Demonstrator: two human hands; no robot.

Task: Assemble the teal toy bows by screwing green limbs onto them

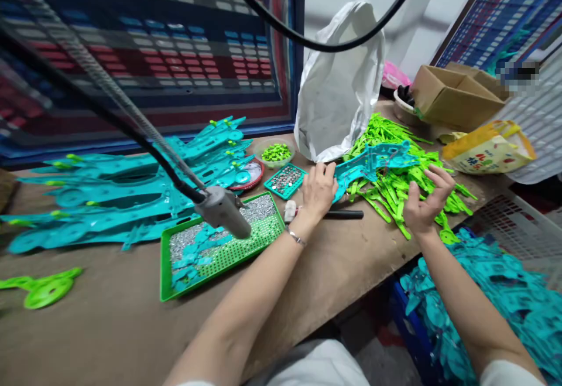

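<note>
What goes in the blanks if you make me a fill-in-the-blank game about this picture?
The hand with a bracelet, touching a long teal part, is the person's ____ one.
The tool handle near that hand is coloured ____.
The large tray of silvery bits is coloured ____.
The open brown box is made of ____.
Missing words: left; black; green; cardboard.

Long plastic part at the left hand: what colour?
Turquoise; the part shows best in the head view.
</note>
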